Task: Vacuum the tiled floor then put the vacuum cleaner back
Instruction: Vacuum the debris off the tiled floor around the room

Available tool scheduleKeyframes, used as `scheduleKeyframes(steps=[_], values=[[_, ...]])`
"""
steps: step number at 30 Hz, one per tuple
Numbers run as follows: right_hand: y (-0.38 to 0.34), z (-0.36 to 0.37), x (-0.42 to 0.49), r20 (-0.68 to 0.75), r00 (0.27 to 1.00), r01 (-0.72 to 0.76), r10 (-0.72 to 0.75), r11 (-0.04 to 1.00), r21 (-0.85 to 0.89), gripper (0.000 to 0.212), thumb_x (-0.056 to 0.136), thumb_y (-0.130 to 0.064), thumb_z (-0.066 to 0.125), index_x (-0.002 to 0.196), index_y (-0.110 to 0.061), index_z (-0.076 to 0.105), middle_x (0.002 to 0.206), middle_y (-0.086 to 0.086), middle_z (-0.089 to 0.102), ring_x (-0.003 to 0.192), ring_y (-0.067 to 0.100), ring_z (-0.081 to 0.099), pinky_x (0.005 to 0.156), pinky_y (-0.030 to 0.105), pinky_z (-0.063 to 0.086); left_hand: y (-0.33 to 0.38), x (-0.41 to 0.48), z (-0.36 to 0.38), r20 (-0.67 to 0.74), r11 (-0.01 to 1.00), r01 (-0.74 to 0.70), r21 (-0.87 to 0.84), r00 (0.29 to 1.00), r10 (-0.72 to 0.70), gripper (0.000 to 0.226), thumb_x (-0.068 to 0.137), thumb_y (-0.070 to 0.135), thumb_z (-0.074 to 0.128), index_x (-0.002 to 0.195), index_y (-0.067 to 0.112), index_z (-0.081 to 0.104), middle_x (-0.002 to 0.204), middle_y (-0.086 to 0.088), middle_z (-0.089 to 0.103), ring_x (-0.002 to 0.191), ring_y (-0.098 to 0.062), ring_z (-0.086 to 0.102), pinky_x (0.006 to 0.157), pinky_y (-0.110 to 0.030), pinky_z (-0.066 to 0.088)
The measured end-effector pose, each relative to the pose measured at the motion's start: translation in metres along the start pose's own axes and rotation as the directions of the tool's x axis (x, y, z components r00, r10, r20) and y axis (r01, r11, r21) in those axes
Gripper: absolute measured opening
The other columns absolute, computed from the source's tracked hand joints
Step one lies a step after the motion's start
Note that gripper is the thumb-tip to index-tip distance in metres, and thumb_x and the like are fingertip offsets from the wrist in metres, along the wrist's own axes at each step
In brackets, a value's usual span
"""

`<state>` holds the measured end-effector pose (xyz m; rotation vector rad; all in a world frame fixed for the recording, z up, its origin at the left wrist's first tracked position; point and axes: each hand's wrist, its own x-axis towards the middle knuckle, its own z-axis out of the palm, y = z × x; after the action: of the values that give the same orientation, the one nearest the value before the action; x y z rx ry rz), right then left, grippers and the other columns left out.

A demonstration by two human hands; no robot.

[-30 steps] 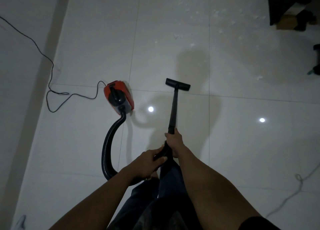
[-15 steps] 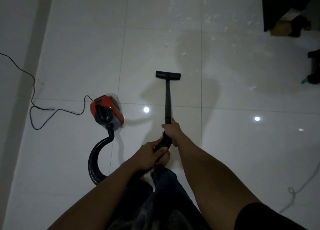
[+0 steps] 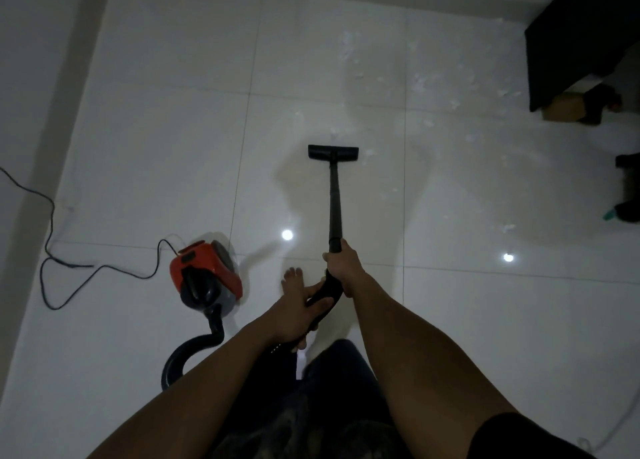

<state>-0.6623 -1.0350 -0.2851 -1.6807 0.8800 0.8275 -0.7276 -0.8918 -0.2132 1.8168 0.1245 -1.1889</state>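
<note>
A red and black canister vacuum cleaner [image 3: 204, 273] sits on the white tiled floor [image 3: 156, 129] at my lower left. Its black hose [image 3: 194, 349] curls back towards me. My right hand [image 3: 341, 268] grips the black wand [image 3: 334, 202] at its lower end. My left hand [image 3: 299, 315] holds the curved handle just below it. The flat black nozzle [image 3: 333, 153] rests on the floor ahead. White debris [image 3: 422, 84] lies scattered beyond and to the right of the nozzle.
The vacuum's black power cord [image 3: 52, 250] loops across the floor on the left, beside a white wall [image 3: 31, 77]. Dark furniture [image 3: 581, 39] with a cardboard box [image 3: 562, 108] stands at the top right. My bare foot [image 3: 293, 280] is beside the handle. Another thin cord [image 3: 620, 427] lies at the lower right.
I have stepped forward and the nozzle has been pushed ahead towards the debris. The canister now lies closer to my feet, its hose more tightly curled. Both hands keep their grip.
</note>
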Motion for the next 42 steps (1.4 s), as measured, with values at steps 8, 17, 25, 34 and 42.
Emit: scheduleKeyframes(steps=[8,17,25,34,42], values=[[-0.09,-0.01,0.04,-0.064,0.998,0.02,-0.024,0.998,-0.062,0.063,0.101,-0.014,0.053,0.161,-0.018,0.034,0.136,0.019,0.061,0.12,0.04,0.064,0.1,0.052,0.057,0.062,0.044,-0.077,0.028,1.0,-0.027,0.002,0.999,0.027,0.042,0.104,0.044,0.047,0.145,0.032,0.047,0.079,-0.015,0.074,0.046,-0.021,0.065,0.047,-0.027,0.052],[-0.167,-0.046,0.097,-0.073,0.997,0.0,-0.014,0.981,-0.193,0.071,0.102,-0.018,0.053,0.166,-0.018,0.023,0.141,0.018,0.06,0.129,0.037,0.059,0.111,0.049,0.049,0.126,0.106,-0.122,0.055,0.999,0.008,-0.036,0.998,-0.006,0.05,0.102,0.048,0.048,0.15,0.038,0.039,0.054,0.007,0.065,0.045,-0.018,0.063,0.046,-0.028,0.051],[-0.254,-0.098,0.163,-0.03,0.997,0.064,-0.071,0.976,-0.207,0.068,0.103,-0.017,0.051,0.166,-0.017,0.024,0.143,0.017,0.058,0.123,0.036,0.062,0.103,0.045,0.054,0.204,0.183,-0.16,-0.012,0.998,-0.012,-0.062,1.0,0.012,0.035,0.102,0.049,0.05,0.136,0.048,0.042,0.063,0.006,0.069,0.051,-0.019,0.062,0.047,-0.027,0.052],[-0.335,-0.122,0.216,-0.038,0.996,0.067,-0.075,0.979,-0.193,0.071,0.103,-0.018,0.051,0.167,-0.023,0.02,0.142,0.014,0.059,0.089,0.019,0.06,0.058,0.023,0.043,0.267,0.237,-0.205,-0.058,0.996,-0.001,-0.086,0.998,-0.004,0.046,0.105,0.041,0.048,0.148,0.026,0.045,0.059,0.011,0.069,0.044,-0.001,0.061,0.046,-0.013,0.046],[-0.413,-0.113,0.26,-0.058,0.995,0.066,-0.075,0.988,-0.142,0.063,0.1,-0.019,0.055,0.159,-0.019,0.036,0.128,0.017,0.065,0.108,0.034,0.068,0.081,0.04,0.058,0.292,0.286,-0.273,-0.089,0.998,0.014,-0.055,0.996,-0.019,0.061,0.104,0.041,0.051,0.15,0.003,0.037,0.092,-0.019,0.066,0.041,-0.008,0.06,0.04,-0.022,0.046]])
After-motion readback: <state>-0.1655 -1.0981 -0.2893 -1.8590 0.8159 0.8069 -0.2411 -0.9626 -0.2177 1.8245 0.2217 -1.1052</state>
